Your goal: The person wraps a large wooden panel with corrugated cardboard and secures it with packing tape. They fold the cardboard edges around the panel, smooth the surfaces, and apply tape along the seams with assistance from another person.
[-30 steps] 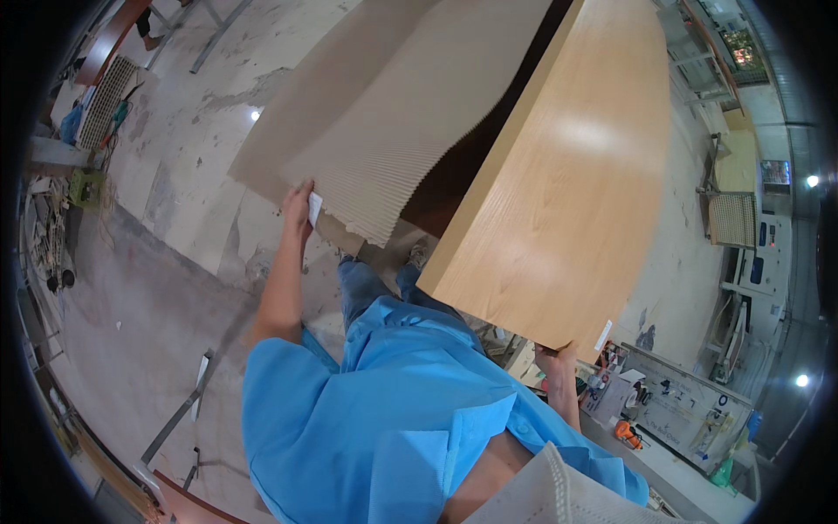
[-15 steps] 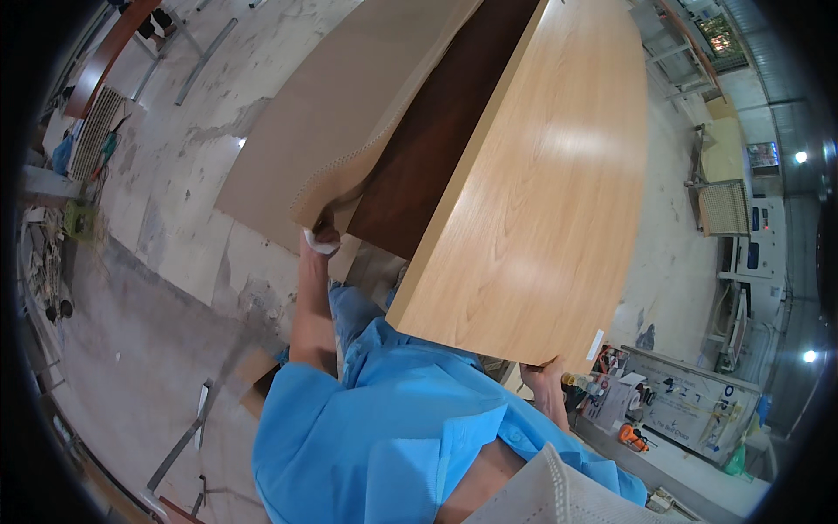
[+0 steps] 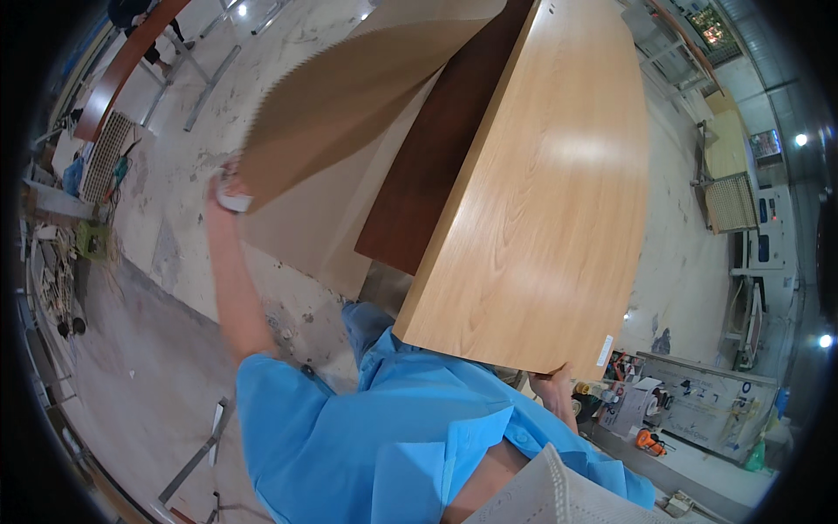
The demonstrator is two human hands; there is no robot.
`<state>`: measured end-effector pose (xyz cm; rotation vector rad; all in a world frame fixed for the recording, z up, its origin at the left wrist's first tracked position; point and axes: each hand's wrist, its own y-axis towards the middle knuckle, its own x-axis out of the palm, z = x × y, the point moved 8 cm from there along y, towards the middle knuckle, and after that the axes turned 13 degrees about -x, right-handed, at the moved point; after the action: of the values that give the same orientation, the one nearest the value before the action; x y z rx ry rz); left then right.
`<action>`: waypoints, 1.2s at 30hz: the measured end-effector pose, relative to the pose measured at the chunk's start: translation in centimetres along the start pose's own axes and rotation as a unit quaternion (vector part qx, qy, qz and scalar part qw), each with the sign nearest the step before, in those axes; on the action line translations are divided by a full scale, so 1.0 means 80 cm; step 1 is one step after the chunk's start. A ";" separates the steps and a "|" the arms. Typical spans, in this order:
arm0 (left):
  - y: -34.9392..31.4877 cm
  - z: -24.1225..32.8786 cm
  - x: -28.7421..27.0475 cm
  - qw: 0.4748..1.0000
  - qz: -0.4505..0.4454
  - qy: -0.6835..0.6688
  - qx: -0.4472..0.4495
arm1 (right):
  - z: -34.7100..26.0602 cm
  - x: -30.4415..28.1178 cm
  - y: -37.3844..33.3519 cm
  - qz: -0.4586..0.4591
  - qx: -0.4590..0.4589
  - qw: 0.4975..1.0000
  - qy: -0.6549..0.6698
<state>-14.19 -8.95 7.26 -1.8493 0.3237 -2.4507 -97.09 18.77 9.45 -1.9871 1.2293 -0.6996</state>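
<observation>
My left hand [image 3: 232, 185], with something white around it, is out at the left and slightly blurred. Its fingers close on the edge of a thin brown cardboard sheet [image 3: 323, 113], which curls up and has a zigzag rim. My right hand [image 3: 553, 384] grips the near end of a light wood-grain board [image 3: 532, 201], close to a small white label [image 3: 604, 350]. The fingers beneath that board are hidden. Left of the light board, and partly covered by it, lies a dark reddish-brown board [image 3: 419, 192].
A bench [image 3: 711, 410] at lower right carries tools, tape rolls and an orange tool [image 3: 650, 442]. Metal stands [image 3: 212, 87] and a curved red-brown panel [image 3: 122, 74] are at upper left, with another person [image 3: 144, 26] near them. Metal legs [image 3: 196, 454] stand at lower left.
My left hand has swung outward to the left and away from me, drawing the cardboard sheet's edge with it. More of the dark board shows. My right hand stays on the light board.
</observation>
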 end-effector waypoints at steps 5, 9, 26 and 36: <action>-0.044 0.133 0.117 0.958 -0.223 0.154 -0.091 | 0.000 -0.009 0.008 -0.012 0.012 1.000 -0.008; -0.126 0.164 0.172 0.771 0.046 0.603 0.199 | 0.000 -0.009 0.013 -0.023 0.005 1.000 -0.010; -0.144 0.191 0.121 0.778 0.370 0.489 0.136 | -0.007 -0.007 0.004 -0.020 0.014 1.000 0.007; -0.174 -0.019 0.037 0.817 0.346 0.437 0.149 | 0.006 0.007 0.002 -0.019 -0.001 1.000 0.018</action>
<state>-15.36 4.37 12.44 -0.2664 0.4855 -2.3832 -96.56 18.33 9.10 -2.0126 1.2169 -0.7548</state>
